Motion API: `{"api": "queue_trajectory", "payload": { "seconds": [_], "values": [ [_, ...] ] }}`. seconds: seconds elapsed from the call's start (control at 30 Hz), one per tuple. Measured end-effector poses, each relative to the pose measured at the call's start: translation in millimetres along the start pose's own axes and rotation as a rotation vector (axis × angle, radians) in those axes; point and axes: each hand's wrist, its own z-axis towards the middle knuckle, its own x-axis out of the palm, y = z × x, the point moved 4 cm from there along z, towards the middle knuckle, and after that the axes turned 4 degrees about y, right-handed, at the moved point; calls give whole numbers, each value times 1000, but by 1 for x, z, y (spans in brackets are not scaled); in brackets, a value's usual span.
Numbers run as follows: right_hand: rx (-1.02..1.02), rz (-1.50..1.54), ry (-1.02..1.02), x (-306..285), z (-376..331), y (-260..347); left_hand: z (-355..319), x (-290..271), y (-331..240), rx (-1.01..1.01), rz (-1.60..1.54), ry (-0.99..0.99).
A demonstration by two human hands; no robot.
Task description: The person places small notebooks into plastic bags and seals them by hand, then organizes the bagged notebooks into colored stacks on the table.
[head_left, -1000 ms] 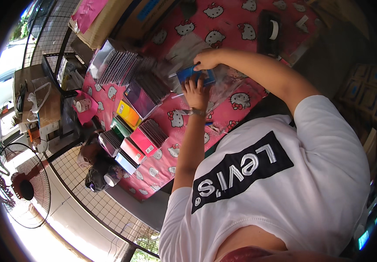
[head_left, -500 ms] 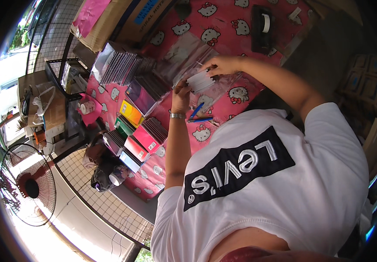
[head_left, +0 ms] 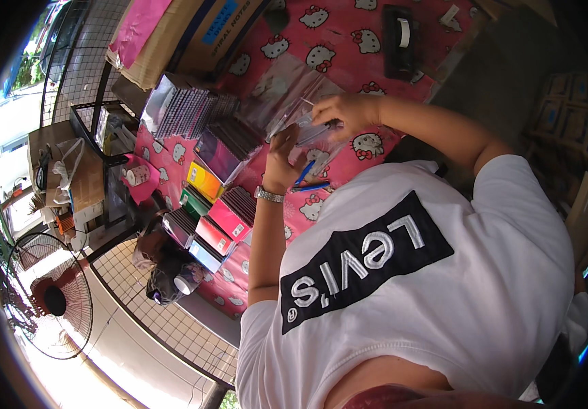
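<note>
My left hand (head_left: 283, 163), with a metal watch on its wrist, has its fingers closed at the edge of a clear plastic sleeve (head_left: 305, 133). From the other side, the curled fingers of my right hand (head_left: 345, 114) meet over the same sleeve. A thin white edge sticks out by the right fingertips; what those fingers grip is too hidden to name. More clear plastic sleeves (head_left: 277, 88) lie flat just beyond my hands. Close below the left hand is a blue-handled hand tool (head_left: 314, 185), its handles spread.
Spiral notebooks stand in stacks to the left, including a purple one (head_left: 213, 155), a yellow one (head_left: 204, 180) and a red one (head_left: 231, 217). A large carton (head_left: 191, 44) rises behind them. A black tape dispenser (head_left: 397, 58) sits at the far right of the pink patterned tablecloth (head_left: 307, 41).
The white rectangular face between my hands no longer shows. My right hand has turned and closed over the sleeve, and my left hand has shifted slightly nearer to me.
</note>
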Motion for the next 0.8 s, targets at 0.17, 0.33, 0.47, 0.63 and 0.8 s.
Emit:
{"api": "queue_trajectory", "payload": {
  "seconds": [0.17,0.33,0.47,0.63,0.8],
  "values": [
    [30,-352,-54,29,5,9,-15,20,16,-104,87,-109],
    [334,-344,-235,37,5,9,-18,29,27,-367,-214,-298],
    [478,-430,-222,33,9,2,-11,27,28,-425,-28,-249],
    [729,-151,-1201,-45,-101,-67,7,19,25,-553,249,-78],
    [1158,636,-1276,-52,-193,-107,26,11,33,-597,254,225]
  ]
}}
